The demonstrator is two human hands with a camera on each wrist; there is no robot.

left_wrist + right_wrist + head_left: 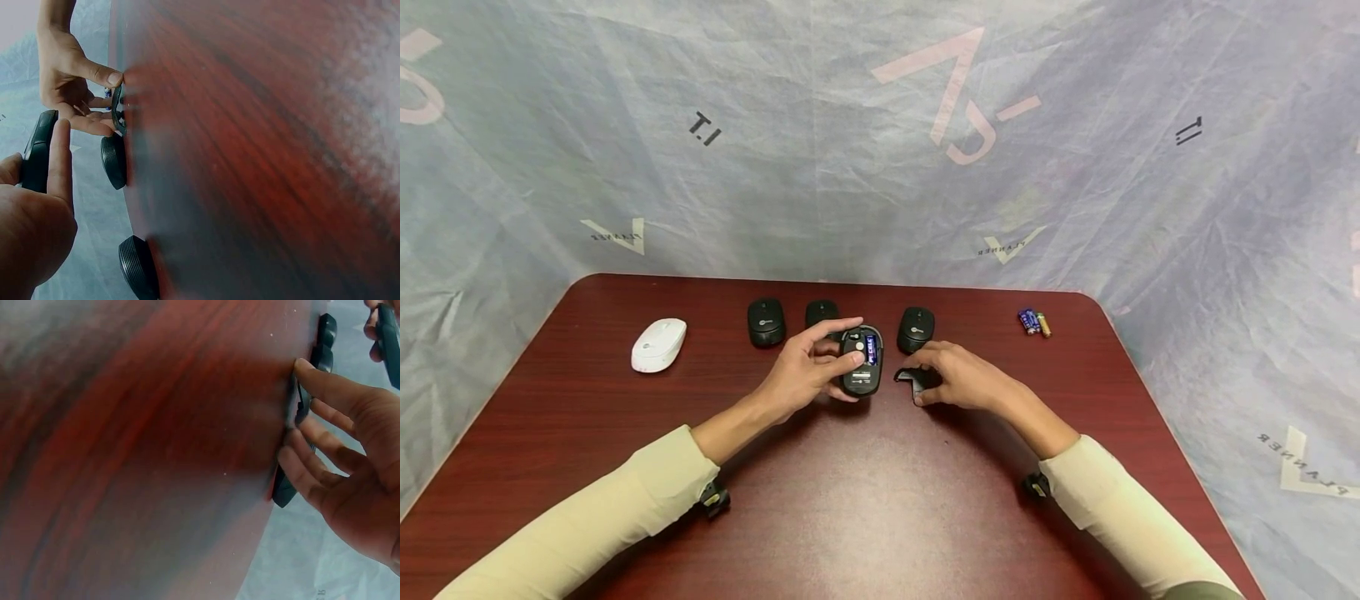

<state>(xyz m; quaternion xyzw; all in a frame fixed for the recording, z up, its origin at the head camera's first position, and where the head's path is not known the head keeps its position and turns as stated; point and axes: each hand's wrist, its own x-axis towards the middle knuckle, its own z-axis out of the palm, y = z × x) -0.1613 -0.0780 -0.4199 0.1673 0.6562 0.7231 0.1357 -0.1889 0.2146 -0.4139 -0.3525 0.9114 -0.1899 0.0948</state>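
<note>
In the head view my left hand (793, 375) grips a black computer mouse (859, 382), its underside turned up toward me. A blue battery (871, 350) lies in the mouse's uncovered battery slot. To the right, my right hand (966, 377) pinches a black battery cover (917, 382) between thumb and fingers, low at the tabletop. The left wrist view shows the held mouse (39, 153) lifted off the table and the cover (118, 109) at table level. In the right wrist view, the thumb and fingers sit at opposite edges of the cover (304, 405).
On the dark red table (865, 500), a white mouse (658, 345) lies at the left. Black mice stand along the back: one at left (766, 323), one partly behind my left hand (822, 312), one beyond my right fingers (917, 327). Loose batteries (1030, 322) lie back right.
</note>
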